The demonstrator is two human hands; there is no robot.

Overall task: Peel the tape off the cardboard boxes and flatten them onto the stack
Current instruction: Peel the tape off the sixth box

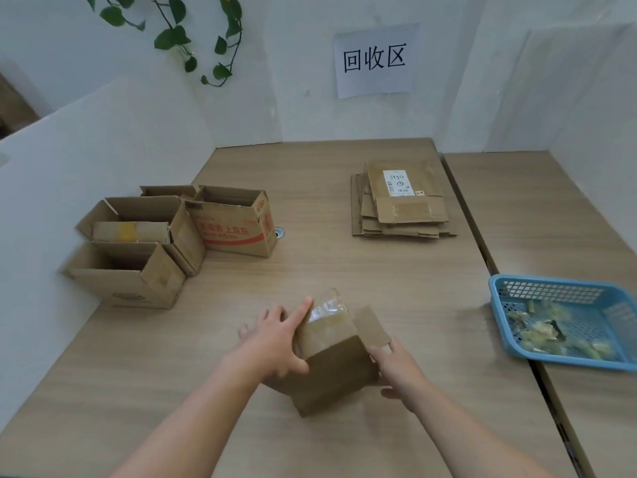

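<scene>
Both hands on a small box [331,370] at the table's [310,270] 6 o'clock edge.

The left hand [275,343] lies against the box's left side, fingers spread, forefinger straight along the clear tape [325,315] on top. The right hand [400,370] curls round the right side, below a raised flap. The flattened stack [400,208] lies at 1 o'clock, open boxes [155,236] at 10, and a blue basket [517,284] of tape scraps at 3.
</scene>
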